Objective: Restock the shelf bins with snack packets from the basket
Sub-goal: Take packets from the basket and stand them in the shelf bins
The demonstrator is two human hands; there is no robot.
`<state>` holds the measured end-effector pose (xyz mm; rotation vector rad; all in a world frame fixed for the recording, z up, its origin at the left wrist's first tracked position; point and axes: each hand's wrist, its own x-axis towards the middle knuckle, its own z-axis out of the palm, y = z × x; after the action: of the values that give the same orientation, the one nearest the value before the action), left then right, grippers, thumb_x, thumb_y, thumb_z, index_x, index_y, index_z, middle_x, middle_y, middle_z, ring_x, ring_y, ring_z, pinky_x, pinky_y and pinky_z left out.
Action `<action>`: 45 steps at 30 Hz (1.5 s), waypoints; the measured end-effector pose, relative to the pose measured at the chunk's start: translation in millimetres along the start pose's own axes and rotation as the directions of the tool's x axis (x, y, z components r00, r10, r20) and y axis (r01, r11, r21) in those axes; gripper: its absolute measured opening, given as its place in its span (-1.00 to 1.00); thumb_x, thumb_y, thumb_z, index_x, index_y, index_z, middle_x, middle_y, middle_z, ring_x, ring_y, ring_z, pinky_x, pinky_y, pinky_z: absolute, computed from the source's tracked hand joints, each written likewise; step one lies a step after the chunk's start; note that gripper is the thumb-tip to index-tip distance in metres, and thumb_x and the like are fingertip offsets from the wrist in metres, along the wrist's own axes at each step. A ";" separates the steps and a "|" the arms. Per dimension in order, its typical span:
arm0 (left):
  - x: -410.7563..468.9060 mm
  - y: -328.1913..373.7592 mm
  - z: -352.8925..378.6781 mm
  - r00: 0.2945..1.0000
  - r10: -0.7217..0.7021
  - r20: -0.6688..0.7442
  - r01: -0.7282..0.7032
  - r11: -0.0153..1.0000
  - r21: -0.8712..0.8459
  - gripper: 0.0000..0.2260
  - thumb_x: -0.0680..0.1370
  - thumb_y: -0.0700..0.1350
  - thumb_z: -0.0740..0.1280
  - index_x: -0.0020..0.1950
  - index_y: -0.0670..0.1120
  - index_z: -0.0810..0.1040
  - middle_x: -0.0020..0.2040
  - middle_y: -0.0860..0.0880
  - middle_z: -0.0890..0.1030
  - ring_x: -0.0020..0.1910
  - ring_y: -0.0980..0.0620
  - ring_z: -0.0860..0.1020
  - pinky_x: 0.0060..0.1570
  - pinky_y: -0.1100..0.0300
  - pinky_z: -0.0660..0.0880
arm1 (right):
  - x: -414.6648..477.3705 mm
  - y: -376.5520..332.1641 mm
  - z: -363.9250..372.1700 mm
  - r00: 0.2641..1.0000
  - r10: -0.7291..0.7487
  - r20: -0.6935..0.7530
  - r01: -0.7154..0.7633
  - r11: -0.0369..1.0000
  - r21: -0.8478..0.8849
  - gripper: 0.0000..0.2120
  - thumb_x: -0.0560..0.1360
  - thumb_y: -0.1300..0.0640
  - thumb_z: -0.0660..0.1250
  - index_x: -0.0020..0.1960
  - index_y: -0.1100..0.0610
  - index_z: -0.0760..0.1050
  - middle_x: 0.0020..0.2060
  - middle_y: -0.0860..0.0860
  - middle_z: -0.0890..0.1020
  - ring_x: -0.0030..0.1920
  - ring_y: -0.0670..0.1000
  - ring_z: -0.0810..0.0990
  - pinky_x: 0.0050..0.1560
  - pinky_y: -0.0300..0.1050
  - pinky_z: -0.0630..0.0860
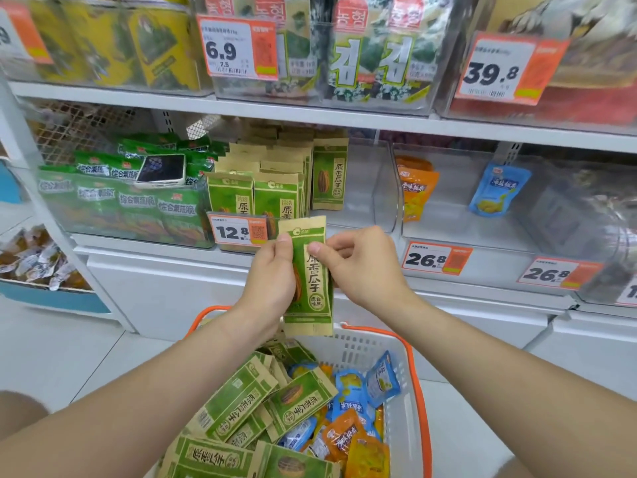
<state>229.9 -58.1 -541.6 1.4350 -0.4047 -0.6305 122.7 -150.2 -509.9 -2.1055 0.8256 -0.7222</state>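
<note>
Head view: gripping green seed packet (308, 274) upright over basket (396, 370), just below shelf bin (362, 188) front. Pinched at left edge with left hand (272, 274), upper right edge with right hand (362, 267). Keep upright, print forward; lift over bin front, slot beside matching packets (275, 191).

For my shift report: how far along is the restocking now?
Done: the seed bin already shows rows of green packets. In hand: left grip and right grip hold one seed packet before it. Left: the basket holds many mixed packets; only one orange packet and one blue packet stand rightward.
</note>
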 end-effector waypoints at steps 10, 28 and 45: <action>35.1 52.4 8.2 0.835 0.545 0.074 -0.463 0.624 0.630 -0.82 0.69 0.01 0.18 0.07 -0.03 0.52 0.08 0.01 0.50 0.20 -0.07 0.44 0.16 0.03 0.35 | 43.5 -11.3 -29.0 0.968 -0.044 -0.249 0.050 0.999 0.019 -0.78 0.56 -0.08 0.45 -0.15 0.03 0.73 -0.40 -0.09 0.70 -0.28 -0.08 0.68 -0.03 0.00 0.63; 98.5 60.6 29.7 0.810 0.486 0.329 -0.252 -0.218 0.943 -0.45 0.43 0.14 0.29 0.29 -0.17 0.39 0.32 -0.19 0.48 0.40 -0.29 0.37 0.40 -0.28 0.25 | 145.4 5.1 -5.6 0.915 0.189 -0.356 -0.245 0.962 -0.119 -0.76 0.65 0.02 0.31 0.21 0.17 0.51 0.15 0.20 0.63 0.17 0.27 0.60 0.00 -0.02 0.43; 127.0 57.1 25.8 0.707 0.638 0.306 -0.228 -0.205 0.952 -0.45 0.44 0.23 0.44 0.26 -0.11 0.48 0.16 -0.11 0.62 0.23 -0.21 0.54 0.50 -0.34 0.19 | 206.0 37.8 16.3 0.940 0.266 -0.216 -0.285 0.957 -0.062 -0.83 0.59 0.20 0.35 0.17 0.11 0.54 0.03 0.09 0.65 0.08 0.15 0.62 0.06 -0.08 0.58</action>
<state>321.6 -156.2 -496.7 2.4984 -1.2669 0.8575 252.5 -315.2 -503.3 -1.9607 1.2617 -0.7693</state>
